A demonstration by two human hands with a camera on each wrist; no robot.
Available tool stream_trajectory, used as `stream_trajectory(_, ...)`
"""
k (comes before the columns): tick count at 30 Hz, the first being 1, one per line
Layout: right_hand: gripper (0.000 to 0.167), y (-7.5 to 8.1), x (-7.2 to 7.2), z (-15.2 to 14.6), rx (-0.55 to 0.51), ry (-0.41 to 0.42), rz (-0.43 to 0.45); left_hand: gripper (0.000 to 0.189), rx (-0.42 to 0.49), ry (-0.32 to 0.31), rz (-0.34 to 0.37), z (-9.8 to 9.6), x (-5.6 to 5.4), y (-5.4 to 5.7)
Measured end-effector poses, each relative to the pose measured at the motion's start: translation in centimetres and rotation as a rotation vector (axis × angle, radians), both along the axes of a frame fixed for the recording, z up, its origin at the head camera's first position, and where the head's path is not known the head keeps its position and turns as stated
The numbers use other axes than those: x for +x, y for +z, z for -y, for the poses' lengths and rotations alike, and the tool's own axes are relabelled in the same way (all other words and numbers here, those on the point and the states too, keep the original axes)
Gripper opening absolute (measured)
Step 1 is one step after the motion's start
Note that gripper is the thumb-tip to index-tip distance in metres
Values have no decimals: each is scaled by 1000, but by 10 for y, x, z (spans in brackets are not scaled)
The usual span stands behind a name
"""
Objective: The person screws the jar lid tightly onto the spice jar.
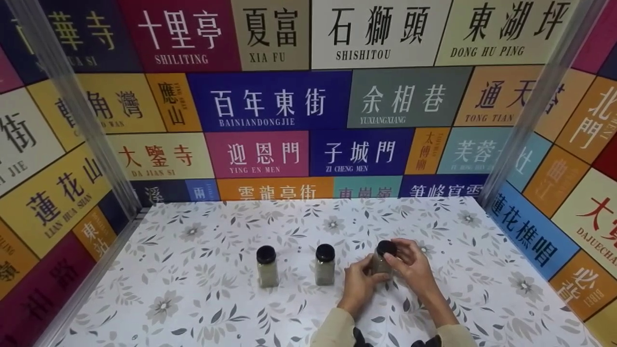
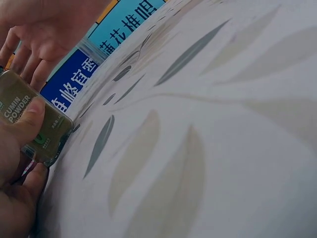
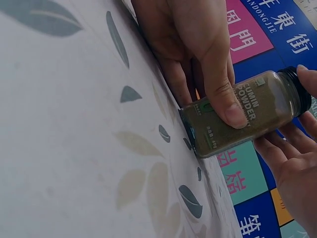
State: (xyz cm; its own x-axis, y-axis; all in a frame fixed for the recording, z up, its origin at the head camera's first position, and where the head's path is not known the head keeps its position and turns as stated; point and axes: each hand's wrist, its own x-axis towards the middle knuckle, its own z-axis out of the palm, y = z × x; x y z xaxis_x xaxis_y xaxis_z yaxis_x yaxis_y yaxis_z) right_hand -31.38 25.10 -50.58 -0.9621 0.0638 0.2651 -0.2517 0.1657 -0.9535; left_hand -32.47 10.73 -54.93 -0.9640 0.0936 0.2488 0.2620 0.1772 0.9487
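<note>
A clear jar of cumin powder [image 3: 233, 119] with a black lid [image 3: 297, 89] stands on the table at the right of a row. My left hand [image 1: 360, 284] grips the jar's lower body, its thumb across the label in both wrist views. My right hand [image 1: 409, 265] holds the black lid from the right, thumb on the near side and fingers behind. Whether the lid is loose cannot be seen. Two similar black-capped jars stand upright to the left, a middle jar [image 1: 325, 265] and a left jar [image 1: 267, 267], with neither hand touching them.
The table [image 1: 202, 279] wears a white cloth with grey leaves and flowers. Behind and beside it rise walls of coloured sign panels [image 1: 270, 101]. Clear upright posts [image 1: 525, 96] stand at the table's back corners.
</note>
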Motion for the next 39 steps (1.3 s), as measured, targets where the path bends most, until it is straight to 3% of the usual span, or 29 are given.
stream_trajectory(7,42,-2,0,-3,49,28,-36,46,17,-3,34,1,1,1)
stream_trajectory(13,38,-3,-1,-2,21,1,-29,49,22,-15,32,1,0,-1)
stream_trajectory(21,42,-3,-3,1,-5,-31,12,48,16,-20,15,0,-1,0)
stream_trajectory(28,51,-2,0,-2,23,0,8,46,0,-8,33,0,1,0)
stream_trajectory(36,38,0,1,-3,47,21,-26,50,-5,-12,-44,0,1,-1)
stream_trajectory(39,38,0,0,-2,27,7,-15,51,-5,-10,-31,0,0,-1)
